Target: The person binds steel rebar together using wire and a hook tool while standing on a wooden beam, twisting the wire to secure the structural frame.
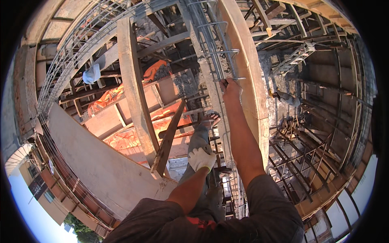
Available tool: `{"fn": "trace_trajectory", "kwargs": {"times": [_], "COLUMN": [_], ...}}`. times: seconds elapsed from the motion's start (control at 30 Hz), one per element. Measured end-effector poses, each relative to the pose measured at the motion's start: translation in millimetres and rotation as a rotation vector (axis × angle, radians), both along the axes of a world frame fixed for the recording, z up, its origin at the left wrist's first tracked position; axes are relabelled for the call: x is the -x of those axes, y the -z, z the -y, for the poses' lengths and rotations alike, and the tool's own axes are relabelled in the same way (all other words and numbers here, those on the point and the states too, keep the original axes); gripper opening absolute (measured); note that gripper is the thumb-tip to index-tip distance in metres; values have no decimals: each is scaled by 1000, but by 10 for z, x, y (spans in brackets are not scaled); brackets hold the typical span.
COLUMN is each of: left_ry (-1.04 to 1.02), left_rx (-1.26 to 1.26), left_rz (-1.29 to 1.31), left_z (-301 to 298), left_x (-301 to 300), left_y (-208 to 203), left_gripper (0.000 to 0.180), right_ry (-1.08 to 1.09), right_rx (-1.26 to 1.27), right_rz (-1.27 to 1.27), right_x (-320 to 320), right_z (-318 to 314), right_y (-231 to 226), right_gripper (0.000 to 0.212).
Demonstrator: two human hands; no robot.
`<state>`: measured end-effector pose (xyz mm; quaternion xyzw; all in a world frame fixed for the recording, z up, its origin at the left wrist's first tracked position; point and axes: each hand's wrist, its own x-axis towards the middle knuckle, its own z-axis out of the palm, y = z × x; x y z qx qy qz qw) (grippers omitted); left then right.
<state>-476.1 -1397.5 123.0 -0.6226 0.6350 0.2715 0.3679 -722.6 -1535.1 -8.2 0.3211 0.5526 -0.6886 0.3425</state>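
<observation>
My right hand [231, 87] is bare, its arm stretched forward. Its fingers are closed at a steel rebar stirrup [233, 79] on the long rebar cage [214, 44], which lies beside a tall plywood form board [243, 60]. In a white work glove, my left hand [201, 159] lies against my grey trouser leg [193, 141]. Its fingers are curled, and what they hold, if anything, is hidden. One foot [211, 119] in a sandal rests beside the rebar channel. Left of the glove, a short timber [169, 139] leans at a slant.
A thick upright timber [135, 81] stands to the left, beyond a curved plywood panel [97, 154]. Orange sheeting [162, 121] lies below. Curved rebar [69, 52] runs along the far left, near a person's pale blue cap [91, 74]. Loose lumber [296, 129] lies deep at right.
</observation>
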Motion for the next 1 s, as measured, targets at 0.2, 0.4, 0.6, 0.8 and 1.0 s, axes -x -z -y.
{"fn": "trace_trajectory", "kwargs": {"times": [0.2,0.4,0.6,0.8,1.0], "left_ry": [15,50,59,56,76], "left_rx": [15,26,23,32,37], "left_rz": [3,-16,-8,-8,-12], "left_z": [-32,-82,-107,-120,-108], "left_x": [4,-8,13,-1,-62], "left_y": [14,58,76,83,97], "left_gripper": [57,55,53,52,52], "right_ry": [-6,-39,-30,-51,-36], "right_rx": [-94,-42,-23,-37,-20], "right_rz": [-5,-53,-101,-120,-124], "right_x": [-122,-150,-187,-221,-263], "right_z": [-194,-311,-363,-355,-273], "right_y": [-64,-13,60,68,10], "right_gripper": [11,11,12,14,14]}}
